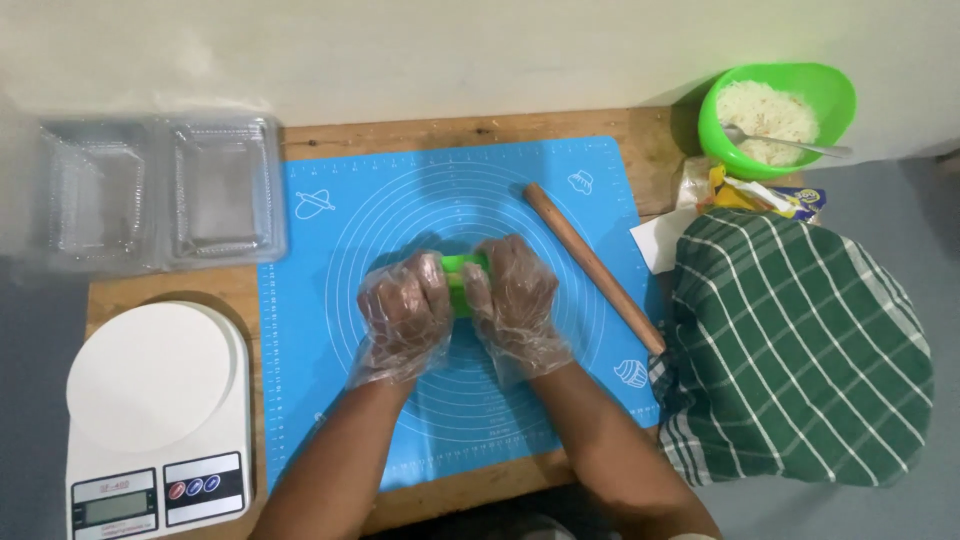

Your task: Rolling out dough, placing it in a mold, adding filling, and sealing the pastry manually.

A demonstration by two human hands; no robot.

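Head view of a worktop [460, 128] with a blue mat [450, 440] spread across it. Both hands wear loose clear plastic gloves and sit close together at the middle of the mat: the left hand [408, 315] and the right hand [520, 300] press from either side on a small green lump [462, 268], apparently dough, of which only a strip shows between the fingers. The lump seems to rest on or just above the mat; contact cannot be told. A wooden rolling pin [595, 268] lies slantwise on the mat just to the right of the right hand, its lower end near the mat's edge. Beyond it sits a bundle under a green checked cloth [800, 350], and behind that a green bowl [780, 110] of pale shredded filling with a spoon [800, 147] in it. To the left stand a white kitchen scale [160, 410] and an open clear plastic box [160, 190].

Risks, as judged from this arrangement: the gloves are baggy, so a fold could be pinched into the soft lump or let it slip out between the palms. Uneven pressure could tear or flatten the lump lopsidedly. The right forearm lies near the rolling pin; a nudge could send it rolling toward the cloth bundle or off the mat. The mat itself could creep on the wood under a sideways push.
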